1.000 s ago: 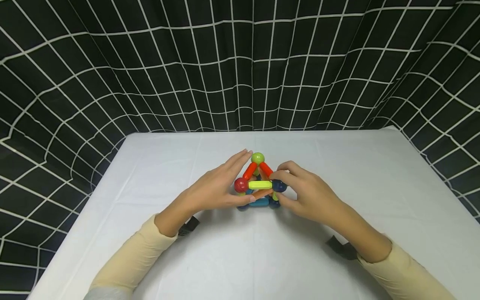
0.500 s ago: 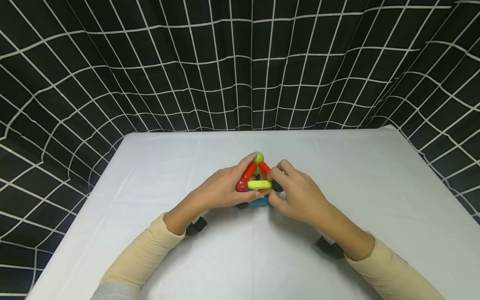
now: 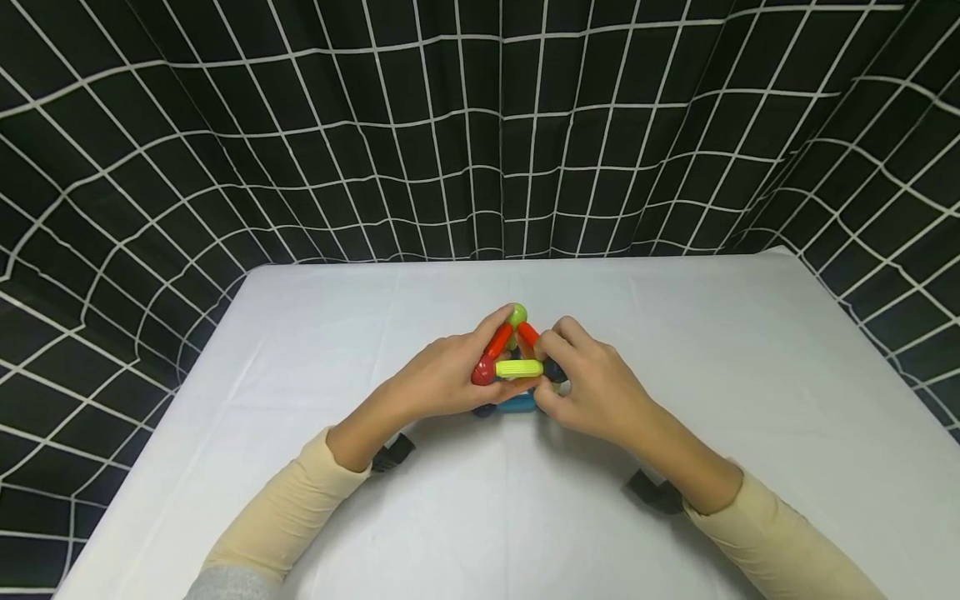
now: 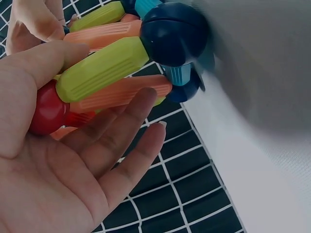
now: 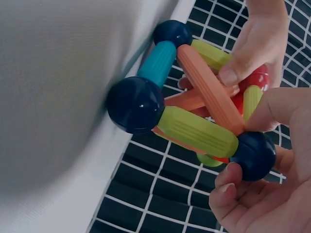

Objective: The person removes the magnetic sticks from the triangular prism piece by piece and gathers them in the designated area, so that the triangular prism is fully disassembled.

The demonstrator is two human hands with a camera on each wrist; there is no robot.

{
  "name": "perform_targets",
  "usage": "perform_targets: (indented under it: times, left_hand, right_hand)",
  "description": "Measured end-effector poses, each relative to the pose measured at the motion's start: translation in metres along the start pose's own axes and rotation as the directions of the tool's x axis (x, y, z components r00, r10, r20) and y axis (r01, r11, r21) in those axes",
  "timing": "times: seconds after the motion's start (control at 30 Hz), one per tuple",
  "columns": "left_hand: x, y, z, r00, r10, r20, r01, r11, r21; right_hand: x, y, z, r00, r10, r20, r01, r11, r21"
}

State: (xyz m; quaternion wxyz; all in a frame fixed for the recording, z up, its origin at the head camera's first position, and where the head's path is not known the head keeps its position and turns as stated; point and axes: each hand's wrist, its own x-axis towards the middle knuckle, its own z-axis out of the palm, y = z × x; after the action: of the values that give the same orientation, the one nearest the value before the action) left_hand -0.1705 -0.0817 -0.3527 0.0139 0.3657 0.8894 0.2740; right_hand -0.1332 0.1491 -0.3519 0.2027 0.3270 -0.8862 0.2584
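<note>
Between the hands stands a frame of magnetic building rods and balls on the white table. My left hand (image 3: pixel 442 375) holds its left side, around the red ball (image 3: pixel 483 370), with fingertips up at the light green ball (image 3: pixel 517 313). In the left wrist view the thumb lies along the yellow-green rod (image 4: pixel 102 69). My right hand (image 3: pixel 603 379) pinches the upper right dark blue ball (image 5: pixel 253 155). Another yellow-green rod (image 3: pixel 519 368) spans the red and dark blue balls. Orange rods (image 5: pixel 211 90) slant across the sides; a teal rod (image 3: pixel 517 403) lies low at the front.
White cloth covers the table (image 3: pixel 450 517) all around the frame. Behind it and at both sides hangs a black curtain (image 3: pixel 487 142) with a white grid. A black wrist device (image 3: pixel 393 452) shows under the left wrist, with another (image 3: pixel 652 492) under the right.
Both hands have moved inward around the frame. The left fingers have closed in from a straighter pose, up to the green ball. The frame's upper part has narrowed slightly; little differs in the last half second.
</note>
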Motion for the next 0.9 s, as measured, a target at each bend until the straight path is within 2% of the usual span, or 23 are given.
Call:
perform_targets:
  times: [0.37,0.6,0.9]
  left_hand:
    - [-0.0005,0.0000,-0.0005,1.000,0.025,-0.011,-0.024,0.999,0.045]
    - [-0.0003,0.0018,-0.0013,1.000,-0.009,0.010,0.008,0.999,0.048]
    - [0.0005,0.0019,-0.0009,1.000,-0.003,0.009,0.002,0.998,0.060]
  right_hand:
    - [0.0016,-0.0001,0.0011,1.000,0.009,0.021,-0.009,1.000,-0.002]
    - [0.0015,0.0009,0.0011,1.000,0.015,0.014,-0.015,1.000,0.013]
    - [0.0008,0.0028,0.0020,1.000,0.003,0.006,-0.003,0.999,0.036]
